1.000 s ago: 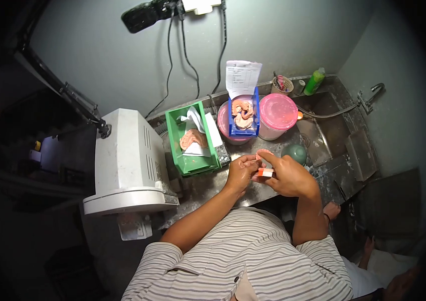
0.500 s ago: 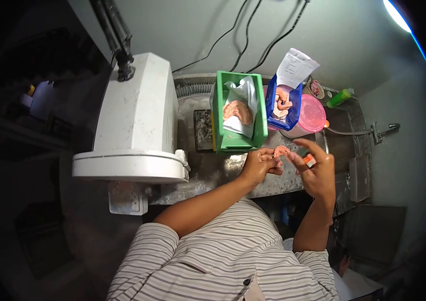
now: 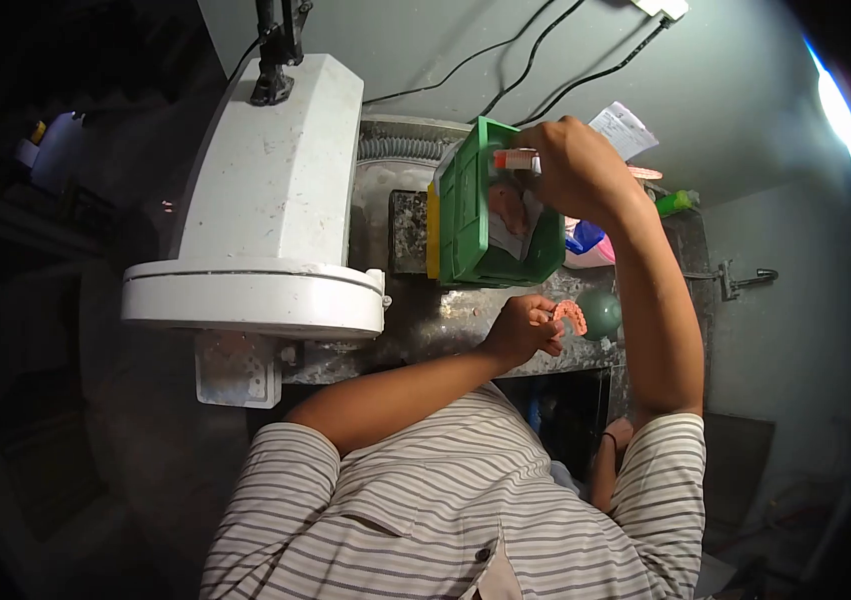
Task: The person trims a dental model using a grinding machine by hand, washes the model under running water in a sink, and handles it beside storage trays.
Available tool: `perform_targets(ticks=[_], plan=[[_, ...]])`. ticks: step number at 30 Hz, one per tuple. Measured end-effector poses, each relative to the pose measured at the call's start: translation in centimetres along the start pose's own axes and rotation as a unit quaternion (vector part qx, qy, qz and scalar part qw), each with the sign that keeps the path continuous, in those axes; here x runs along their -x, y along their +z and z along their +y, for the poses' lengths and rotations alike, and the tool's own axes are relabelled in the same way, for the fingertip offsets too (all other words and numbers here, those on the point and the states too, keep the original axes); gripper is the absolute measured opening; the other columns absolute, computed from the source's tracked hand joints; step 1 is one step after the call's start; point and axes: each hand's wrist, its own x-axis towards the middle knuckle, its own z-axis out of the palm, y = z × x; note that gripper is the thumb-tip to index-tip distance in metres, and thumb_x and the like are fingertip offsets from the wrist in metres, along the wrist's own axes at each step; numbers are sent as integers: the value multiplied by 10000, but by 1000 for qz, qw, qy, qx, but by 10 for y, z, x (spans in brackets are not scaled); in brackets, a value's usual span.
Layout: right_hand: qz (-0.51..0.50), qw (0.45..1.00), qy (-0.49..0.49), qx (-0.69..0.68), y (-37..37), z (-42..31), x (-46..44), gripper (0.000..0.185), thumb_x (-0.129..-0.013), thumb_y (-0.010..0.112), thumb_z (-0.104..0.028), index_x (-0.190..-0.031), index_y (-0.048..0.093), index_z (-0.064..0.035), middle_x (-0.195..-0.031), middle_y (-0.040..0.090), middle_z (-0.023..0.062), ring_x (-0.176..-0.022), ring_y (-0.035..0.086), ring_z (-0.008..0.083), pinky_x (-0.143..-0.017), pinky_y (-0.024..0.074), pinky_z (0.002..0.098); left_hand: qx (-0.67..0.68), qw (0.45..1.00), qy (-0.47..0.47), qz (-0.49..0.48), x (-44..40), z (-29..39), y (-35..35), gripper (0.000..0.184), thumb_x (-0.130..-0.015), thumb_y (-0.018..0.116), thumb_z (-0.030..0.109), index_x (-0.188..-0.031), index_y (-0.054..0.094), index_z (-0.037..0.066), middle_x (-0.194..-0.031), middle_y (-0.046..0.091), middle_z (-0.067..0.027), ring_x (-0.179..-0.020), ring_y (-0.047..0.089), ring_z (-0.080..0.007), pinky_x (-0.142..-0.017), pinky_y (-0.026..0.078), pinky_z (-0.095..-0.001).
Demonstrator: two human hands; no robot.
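Observation:
My left hand (image 3: pixel 523 330) is closed, pinching a small pink horseshoe-shaped dental arch (image 3: pixel 572 314) between thumb and fingers over the bench edge. My right hand (image 3: pixel 577 165) reaches over the right side of the green bin (image 3: pixel 464 215). A small orange-and-white object (image 3: pixel 517 160) shows at its fingers; its kind is unclear, and whether the fingers also touch the bin is hidden. The bin leans to the right. Inside it lie a pinkish dental model (image 3: pixel 508 208) and white paper. Just right of the pink arch is a round green bowl-like thing (image 3: pixel 600 314).
A large white machine (image 3: pixel 255 220) stands at left. Behind my right arm are a blue bin (image 3: pixel 583 238), a printed paper (image 3: pixel 623 130) and a green bottle (image 3: pixel 677 203). A tap (image 3: pixel 745 278) is at right. Another person's hand (image 3: pixel 619 432) shows lower right.
My right hand has moved from beside the pink arch up to the green bin, carrying the orange-and-white object. The bin has tipped rightward. My left hand still holds the arch.

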Motion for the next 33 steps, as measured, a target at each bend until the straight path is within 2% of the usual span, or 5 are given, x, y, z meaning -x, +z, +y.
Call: perform_targets(ticks=[9,17,21,26,33], plan=[[6,992,-122,-28,-22,27,-15,237,-761,708,-94,-979,705,1,-749,663,207,-684,646,389,-641,514,431,-6,999,-26,19,-3,-1,-2,321,-927,684,78,-1159,558,-104,-843,685,-135,-719,716,-202,-654,631,-329],[16,994,-30,-101,-51,35,-9,200,-881,673,-159,-947,626,23,-661,582,126,-591,506,158,-588,454,345,-3,999,-32,24,-5,-3,-2,324,-926,687,84,-1158,557,-102,-837,681,-134,-720,714,-205,-648,632,-338],[42,994,-42,-96,-49,30,-6,286,-878,704,-228,-977,661,36,-672,631,178,-576,600,263,-584,475,397,-4,999,-36,22,-4,-3,-3,347,-925,691,92,-1173,552,-107,-846,685,-139,-730,714,-207,-657,634,-344],[196,961,10,-195,-65,16,49,301,-866,739,-245,-1055,679,-19,-706,665,156,-608,631,207,-599,496,358,-14,1000,-11,6,2,3,-6,394,-929,684,107,-1220,539,-116,-915,689,-169,-748,716,-223,-692,636,-357],[92,861,232,-443,68,68,198,282,-855,760,-166,-1073,696,0,-789,692,106,-716,618,127,-672,494,293,-29,997,-65,35,-4,5,1,343,-952,627,26,-1269,551,-80,-962,688,-186,-770,716,-227,-709,636,-342]])
